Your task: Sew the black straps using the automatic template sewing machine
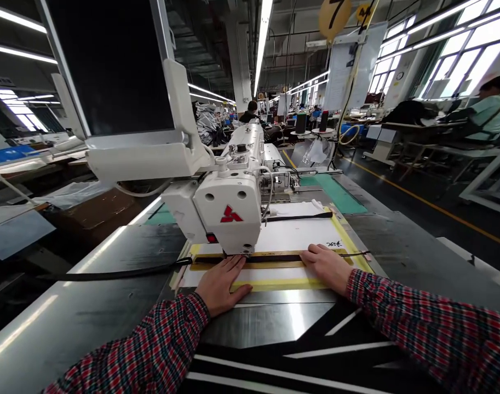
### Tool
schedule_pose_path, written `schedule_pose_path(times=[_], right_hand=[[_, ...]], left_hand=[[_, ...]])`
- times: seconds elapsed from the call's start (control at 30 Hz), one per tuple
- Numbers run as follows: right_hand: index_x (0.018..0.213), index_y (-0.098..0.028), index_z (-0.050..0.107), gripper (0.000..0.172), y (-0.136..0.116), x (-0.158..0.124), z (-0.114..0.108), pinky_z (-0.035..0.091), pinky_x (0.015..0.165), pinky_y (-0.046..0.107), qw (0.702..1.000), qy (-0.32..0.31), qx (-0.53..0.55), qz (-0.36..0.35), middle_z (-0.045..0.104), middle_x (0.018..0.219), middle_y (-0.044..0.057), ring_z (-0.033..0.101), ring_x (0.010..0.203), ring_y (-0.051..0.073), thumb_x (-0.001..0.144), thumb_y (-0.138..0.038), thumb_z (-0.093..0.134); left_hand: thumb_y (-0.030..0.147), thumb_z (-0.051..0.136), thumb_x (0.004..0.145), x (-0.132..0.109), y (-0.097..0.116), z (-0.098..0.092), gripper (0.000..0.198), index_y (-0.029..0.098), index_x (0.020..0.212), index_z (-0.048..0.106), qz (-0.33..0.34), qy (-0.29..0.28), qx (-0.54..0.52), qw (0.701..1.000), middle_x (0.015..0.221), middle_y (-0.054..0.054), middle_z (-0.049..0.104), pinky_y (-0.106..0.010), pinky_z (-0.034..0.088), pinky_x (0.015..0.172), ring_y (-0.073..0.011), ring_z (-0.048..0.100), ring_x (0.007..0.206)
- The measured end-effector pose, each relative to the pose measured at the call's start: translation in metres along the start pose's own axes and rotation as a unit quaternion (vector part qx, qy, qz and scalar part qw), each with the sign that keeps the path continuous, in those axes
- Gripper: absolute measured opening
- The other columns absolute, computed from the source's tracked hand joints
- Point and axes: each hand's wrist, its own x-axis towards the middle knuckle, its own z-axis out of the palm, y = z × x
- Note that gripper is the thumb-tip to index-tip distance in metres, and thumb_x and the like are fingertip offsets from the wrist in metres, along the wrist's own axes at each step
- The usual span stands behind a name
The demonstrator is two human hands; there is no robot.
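A long black strip lies along a slot in a brown template on a white plate edged with yellow tape. My left hand rests on the template's near side, fingers stretched beside the strip under the machine head, thumb spread. Toward the strip's right end, my right hand presses down with slightly bent fingers. Between and behind the hands stands a white sewing machine head; it hides the needle area. The strip's loose left tail runs off across the metal table.
A dark monitor hangs at upper left. Another black strip lies farther back on the plate. Thread cones stand behind. Black fabric with white stripes lies at the near edge. A person sits at far right.
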Motion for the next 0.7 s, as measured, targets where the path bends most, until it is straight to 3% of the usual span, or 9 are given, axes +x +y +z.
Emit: schedule_pose_path(times=[0.37, 0.7], right_hand=[[0.089, -0.009, 0.061, 0.01, -0.015, 0.02, -0.011, 0.037, 0.074, 0.035, 1.0, -0.016, 0.001, -0.018, 0.053, 0.093, 0.009, 0.042, 0.083, 0.022, 0.088, -0.013, 0.052], [0.087, -0.011, 0.06, 0.013, -0.031, 0.039, -0.016, 0.037, 0.072, 0.035, 1.0, -0.019, 0.017, -0.018, 0.052, 0.092, 0.008, 0.042, 0.084, 0.021, 0.091, -0.016, 0.048]], left_hand=[[0.054, 0.039, 0.088, -0.017, -0.026, -0.002, 0.064, 0.014, 0.137, 0.032, 0.008, -0.002, 0.002, 1.0, 0.138, -0.008, 0.036, -0.041, 0.032, 0.105, -0.0256, 0.033, 0.127], [0.048, 0.043, 0.088, -0.032, -0.047, -0.012, 0.06, 0.011, 0.135, 0.036, 0.031, 0.013, -0.007, 0.999, 0.14, -0.01, 0.033, -0.038, 0.032, 0.105, -0.0244, 0.03, 0.129]])
